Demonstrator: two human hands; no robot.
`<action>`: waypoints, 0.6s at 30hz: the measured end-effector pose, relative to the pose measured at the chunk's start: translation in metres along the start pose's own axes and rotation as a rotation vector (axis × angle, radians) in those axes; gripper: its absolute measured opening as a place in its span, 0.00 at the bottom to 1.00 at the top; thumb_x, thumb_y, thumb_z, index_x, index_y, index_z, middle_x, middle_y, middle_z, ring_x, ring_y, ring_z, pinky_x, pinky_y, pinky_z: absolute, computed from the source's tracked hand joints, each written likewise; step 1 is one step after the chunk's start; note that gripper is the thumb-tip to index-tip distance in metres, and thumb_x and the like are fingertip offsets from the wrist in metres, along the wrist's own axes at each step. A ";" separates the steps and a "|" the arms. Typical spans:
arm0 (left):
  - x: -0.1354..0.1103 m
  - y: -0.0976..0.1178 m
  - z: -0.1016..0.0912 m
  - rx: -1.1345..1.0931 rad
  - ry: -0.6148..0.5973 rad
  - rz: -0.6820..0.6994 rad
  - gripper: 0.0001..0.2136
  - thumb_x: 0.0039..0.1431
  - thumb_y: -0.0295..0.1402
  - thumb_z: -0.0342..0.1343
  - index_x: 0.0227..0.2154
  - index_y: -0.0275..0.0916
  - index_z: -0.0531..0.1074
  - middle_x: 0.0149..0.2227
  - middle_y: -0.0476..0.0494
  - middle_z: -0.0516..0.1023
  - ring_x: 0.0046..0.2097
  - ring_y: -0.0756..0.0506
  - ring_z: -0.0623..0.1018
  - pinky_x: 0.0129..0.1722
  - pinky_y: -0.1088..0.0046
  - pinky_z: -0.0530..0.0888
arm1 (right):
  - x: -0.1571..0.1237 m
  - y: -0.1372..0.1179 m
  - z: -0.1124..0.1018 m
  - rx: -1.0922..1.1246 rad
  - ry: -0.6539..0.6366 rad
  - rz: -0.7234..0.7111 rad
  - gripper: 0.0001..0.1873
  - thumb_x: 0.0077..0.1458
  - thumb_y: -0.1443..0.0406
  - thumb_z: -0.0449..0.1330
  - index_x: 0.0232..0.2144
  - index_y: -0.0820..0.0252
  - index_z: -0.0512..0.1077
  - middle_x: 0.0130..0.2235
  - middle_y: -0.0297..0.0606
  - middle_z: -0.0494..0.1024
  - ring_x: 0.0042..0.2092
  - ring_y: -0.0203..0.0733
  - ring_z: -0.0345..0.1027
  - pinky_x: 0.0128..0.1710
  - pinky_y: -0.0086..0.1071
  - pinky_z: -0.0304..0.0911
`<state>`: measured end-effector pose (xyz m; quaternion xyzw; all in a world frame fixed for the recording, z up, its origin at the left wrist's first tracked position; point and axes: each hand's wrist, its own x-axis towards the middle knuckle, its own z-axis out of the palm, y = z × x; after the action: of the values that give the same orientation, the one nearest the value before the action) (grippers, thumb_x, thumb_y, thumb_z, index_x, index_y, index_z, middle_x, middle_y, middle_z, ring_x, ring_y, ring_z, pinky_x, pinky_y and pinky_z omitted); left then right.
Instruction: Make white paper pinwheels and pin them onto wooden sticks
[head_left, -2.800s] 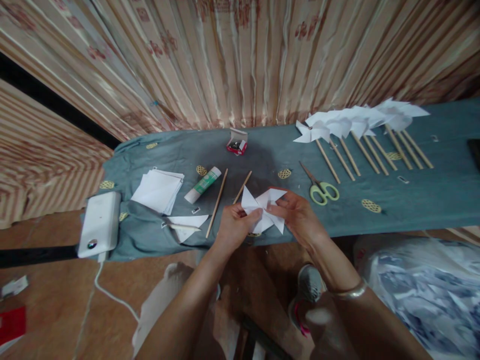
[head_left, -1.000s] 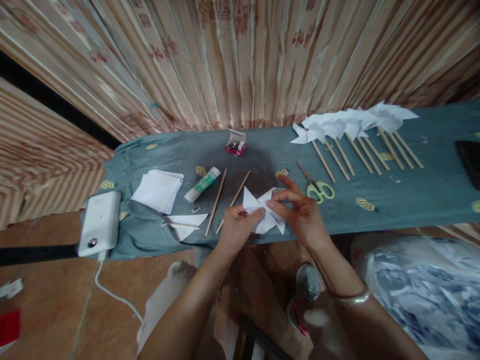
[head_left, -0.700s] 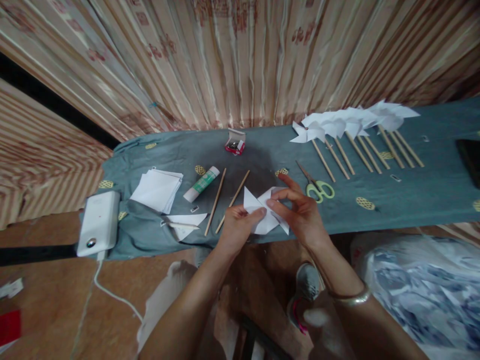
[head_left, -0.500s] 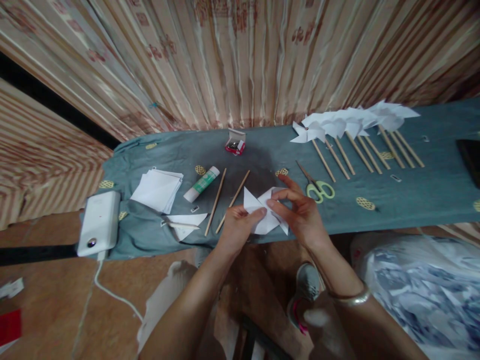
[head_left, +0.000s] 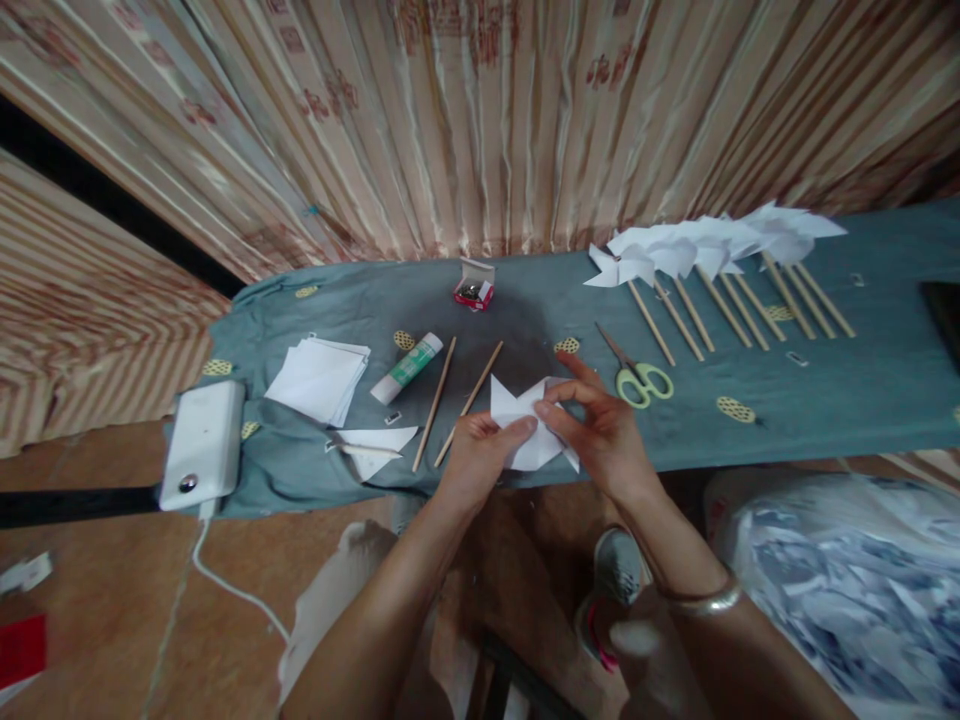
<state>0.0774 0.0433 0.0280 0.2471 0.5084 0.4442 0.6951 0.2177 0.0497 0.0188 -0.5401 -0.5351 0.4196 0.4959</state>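
Observation:
Between my hands is a white paper pinwheel (head_left: 534, 453), its corners folded in toward the middle, held above the table's near edge. My left hand (head_left: 484, 452) grips its left side, thumb on top near the centre. With thumb and index finger my right hand (head_left: 600, 430) pinches the paper by the centre; its other fingers are raised. Two wooden sticks (head_left: 435, 403) lie just left of my hands. Scissors (head_left: 641, 380) with green handles rest to the right. Whatever lies under the paper is hidden.
Several finished pinwheels (head_left: 675, 250) on sticks line the back right. A glue stick (head_left: 407, 368), a stack of paper (head_left: 319, 378), a small red box (head_left: 474, 287), a paper scrap with a white pen-like tool (head_left: 375, 450) and a white power bank (head_left: 201, 445) lie leftward. A filled plastic bag (head_left: 840, 580) stands below right.
Another corner of the paper looks folded in, with my thumbs pressing near its centre. Both hands have stayed nearly in place; the whole view has shifted slightly.

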 end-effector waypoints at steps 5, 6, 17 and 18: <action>0.000 -0.001 0.000 -0.006 -0.009 -0.005 0.14 0.32 0.39 0.71 0.21 0.34 0.79 0.21 0.47 0.78 0.22 0.52 0.72 0.25 0.77 0.66 | -0.001 0.001 0.001 -0.021 0.008 -0.015 0.05 0.49 0.60 0.65 0.27 0.54 0.75 0.62 0.40 0.64 0.64 0.51 0.54 0.63 0.48 0.46; 0.000 -0.001 -0.001 -0.008 -0.006 -0.006 0.14 0.31 0.39 0.71 0.21 0.34 0.79 0.21 0.47 0.78 0.22 0.52 0.72 0.25 0.77 0.66 | -0.001 0.001 0.002 -0.023 0.010 -0.016 0.05 0.49 0.60 0.65 0.27 0.54 0.75 0.62 0.39 0.64 0.64 0.51 0.55 0.63 0.48 0.46; 0.001 -0.003 -0.001 -0.024 -0.009 -0.009 0.15 0.31 0.39 0.71 0.19 0.34 0.77 0.19 0.48 0.76 0.20 0.52 0.69 0.23 0.76 0.65 | -0.003 -0.002 0.003 -0.062 0.026 -0.049 0.04 0.50 0.60 0.64 0.27 0.53 0.75 0.61 0.38 0.65 0.64 0.50 0.56 0.64 0.48 0.46; 0.001 -0.003 0.000 -0.027 -0.011 -0.009 0.15 0.31 0.39 0.71 0.20 0.34 0.77 0.19 0.48 0.76 0.21 0.52 0.70 0.24 0.75 0.65 | -0.004 -0.002 0.004 -0.064 0.027 -0.052 0.04 0.50 0.60 0.64 0.27 0.54 0.74 0.61 0.38 0.65 0.64 0.50 0.56 0.64 0.48 0.46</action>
<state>0.0780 0.0427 0.0254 0.2376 0.4997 0.4465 0.7032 0.2135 0.0464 0.0199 -0.5470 -0.5554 0.3820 0.4964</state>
